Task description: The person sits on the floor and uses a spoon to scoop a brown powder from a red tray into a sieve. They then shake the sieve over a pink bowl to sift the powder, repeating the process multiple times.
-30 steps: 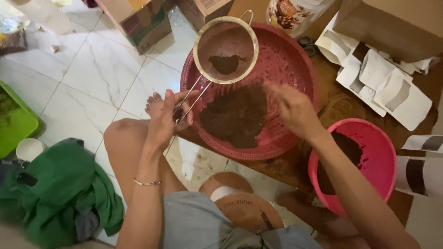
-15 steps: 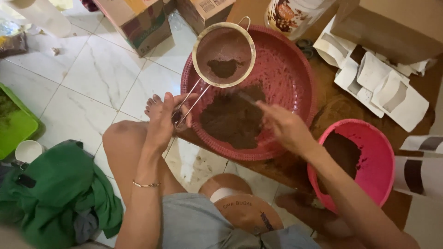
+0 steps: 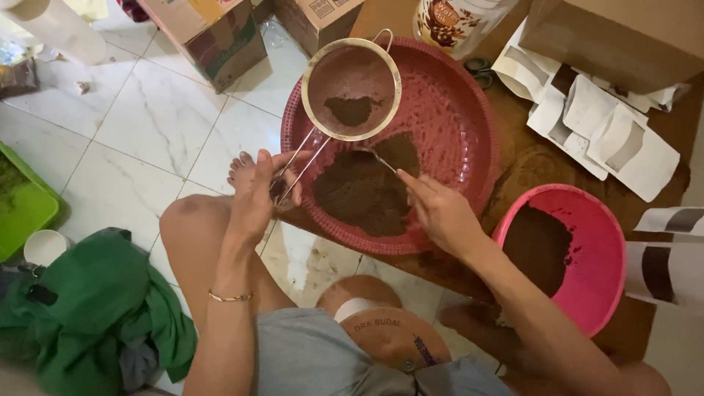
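My left hand (image 3: 258, 192) grips the wire handle of a round metal sieve (image 3: 352, 89) held over a wide red perforated tray (image 3: 462, 125). A small clump of brown powder lies in the sieve mesh. A larger pile of brown powder (image 3: 363, 192) sits in the tray below. My right hand (image 3: 438, 211) holds a thin metal spoon (image 3: 375, 157), whose tip touches the top of the pile just under the sieve's rim.
A pink bowl (image 3: 601, 249) with brown powder stands at the right. White paper pouches (image 3: 601, 128) lie on brown paper behind it. Cardboard boxes (image 3: 213, 33) and a jar (image 3: 451, 22) stand at the back. A green cloth (image 3: 95, 308) and a green tray (image 3: 22, 205) are at the left.
My right hand has moved left across the tray toward the sieve, bringing the spoon to the top of the powder pile. The sieve stays held in place.
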